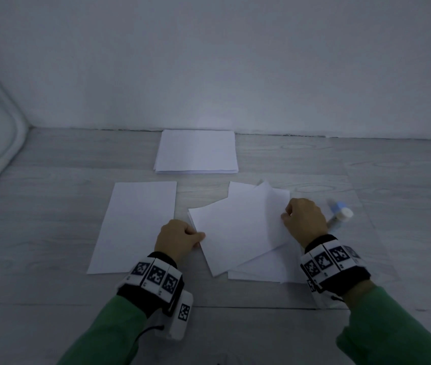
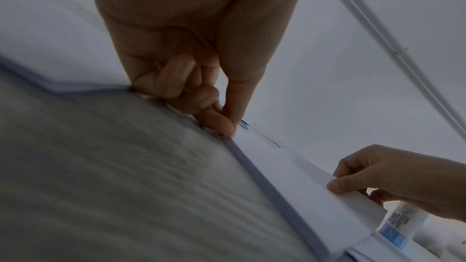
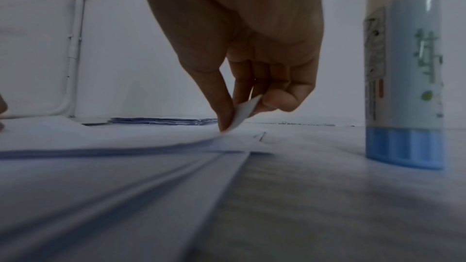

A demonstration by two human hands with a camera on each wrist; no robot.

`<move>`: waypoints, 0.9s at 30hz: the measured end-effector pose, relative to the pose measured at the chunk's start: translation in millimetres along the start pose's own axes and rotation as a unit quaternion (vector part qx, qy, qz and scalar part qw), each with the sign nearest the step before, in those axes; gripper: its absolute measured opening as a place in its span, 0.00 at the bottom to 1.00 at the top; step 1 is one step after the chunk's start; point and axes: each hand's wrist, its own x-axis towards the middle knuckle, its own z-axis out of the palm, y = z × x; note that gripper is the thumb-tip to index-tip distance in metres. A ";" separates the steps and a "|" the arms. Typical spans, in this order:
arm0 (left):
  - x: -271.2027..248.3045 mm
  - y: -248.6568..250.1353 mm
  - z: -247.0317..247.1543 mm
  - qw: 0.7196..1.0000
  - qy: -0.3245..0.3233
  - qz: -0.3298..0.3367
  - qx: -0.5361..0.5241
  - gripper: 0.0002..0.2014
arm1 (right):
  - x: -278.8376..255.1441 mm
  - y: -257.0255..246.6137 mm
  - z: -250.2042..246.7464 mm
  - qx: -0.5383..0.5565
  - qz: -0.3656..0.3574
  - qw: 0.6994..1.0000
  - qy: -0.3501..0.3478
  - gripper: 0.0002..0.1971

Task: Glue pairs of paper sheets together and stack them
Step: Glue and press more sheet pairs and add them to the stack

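Note:
A white sheet (image 1: 232, 233) lies skewed across a pile of loose sheets (image 1: 264, 270) at the right. My left hand (image 1: 180, 238) pinches this sheet's left edge (image 2: 252, 164) between thumb and forefinger. My right hand (image 1: 304, 219) pinches its right edge, whose corner (image 3: 246, 111) curls up between thumb and fingers. A single sheet (image 1: 135, 225) lies flat to the left. A neat stack of sheets (image 1: 196, 152) sits at the back near the wall. A blue and white glue stick (image 1: 339, 213) stands just right of my right hand.
The work surface is a grey wood-grain table (image 1: 51, 180) ending at a white wall (image 1: 209, 61). A white pipe (image 1: 0, 127) runs down the left corner. The glue stick (image 3: 403, 77) stands close by my right hand's fingers.

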 end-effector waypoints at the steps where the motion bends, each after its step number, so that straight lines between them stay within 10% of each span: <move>1: 0.9 -0.1 -0.3 1.000 -0.003 -0.001 0.007 0.15 | 0.5 -0.2 0.2 -0.002 0.002 1.000 -0.004 0.08; 11: 13.6 5.8 -10.7 0.995 -0.071 -0.017 0.074 0.20 | 3.0 0.6 -0.7 -0.017 0.013 0.999 -0.039 0.12; 16: 4.9 25.3 -15.4 0.971 -0.008 0.134 0.198 0.19 | -6.2 -6.5 -5.5 -0.075 -0.217 0.973 -0.029 0.37; 20: 11.0 40.4 4.7 0.915 -0.176 0.210 0.296 0.58 | -2.0 -32.3 2.2 -0.109 -0.345 0.910 -0.203 0.51; 27: 21.5 24.0 17.8 0.885 -0.252 0.189 0.343 0.66 | 23.3 -25.9 18.5 -0.164 -0.316 0.883 -0.306 0.59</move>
